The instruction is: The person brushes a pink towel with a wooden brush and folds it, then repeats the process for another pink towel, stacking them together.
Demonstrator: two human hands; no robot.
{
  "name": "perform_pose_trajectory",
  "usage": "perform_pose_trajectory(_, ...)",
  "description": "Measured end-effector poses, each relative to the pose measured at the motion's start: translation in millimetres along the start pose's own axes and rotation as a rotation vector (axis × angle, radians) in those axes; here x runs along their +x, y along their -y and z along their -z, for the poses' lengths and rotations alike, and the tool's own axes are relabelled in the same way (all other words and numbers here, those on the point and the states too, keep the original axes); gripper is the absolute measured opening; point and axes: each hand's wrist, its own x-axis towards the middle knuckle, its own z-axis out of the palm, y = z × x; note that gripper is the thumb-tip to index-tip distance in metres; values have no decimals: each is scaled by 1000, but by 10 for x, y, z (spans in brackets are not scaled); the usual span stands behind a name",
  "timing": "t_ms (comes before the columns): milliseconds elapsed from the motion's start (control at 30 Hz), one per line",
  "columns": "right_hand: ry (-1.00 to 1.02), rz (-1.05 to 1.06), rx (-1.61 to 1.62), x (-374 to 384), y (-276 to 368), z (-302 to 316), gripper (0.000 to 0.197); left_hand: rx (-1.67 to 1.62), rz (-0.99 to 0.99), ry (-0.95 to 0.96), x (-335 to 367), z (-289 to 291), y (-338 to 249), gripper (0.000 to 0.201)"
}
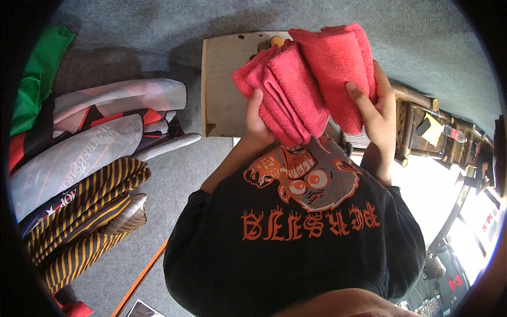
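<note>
Two folded red towels are held up in front of my chest, side by side and touching. My left hand point(257, 120) is closed on the left towel point(293, 90), its thumb against the layered folds and its other fingers hidden. My right hand point(379, 112) grips the right towel point(335, 71), with the thumb across its front and the fingers behind. The right towel leans over the left one and sits a bit higher. Behind the towels is a pale wooden cabinet point(224, 79), partly covered by them.
Several salon capes hang at the left, among them a striped cape point(100, 206) and a green cloth point(39, 84). Bamboo furniture point(404, 127) stands at the right, bearing a black phone point(423, 127), yellow paper point(434, 129) and a plastic bottle point(454, 134). A grey wall point(158, 31) runs behind.
</note>
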Motion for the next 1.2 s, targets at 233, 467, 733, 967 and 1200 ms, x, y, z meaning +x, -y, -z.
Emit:
perform_pose_trajectory(233,-34,-72,210,-34,87,120,41,-41,-17,-123,12,28,-54,72)
perform_pose_trajectory(467,-139,-75,110,-37,73,147,43,-60,-21,-110,10,44,-32,74)
perform_pose_trajectory(733,13,155,-355,-73,81,-155,57,-55,-78,100,-48,23,132,78)
perform_pose_trajectory(967,81,327,-511,-107,50,-315,83,87,-107,147,-94,-206,45,75)
perform_pose_trajectory(1200,84,318,-535,-106,20,-341,91,77,-83,151,-156,-101,76,66)
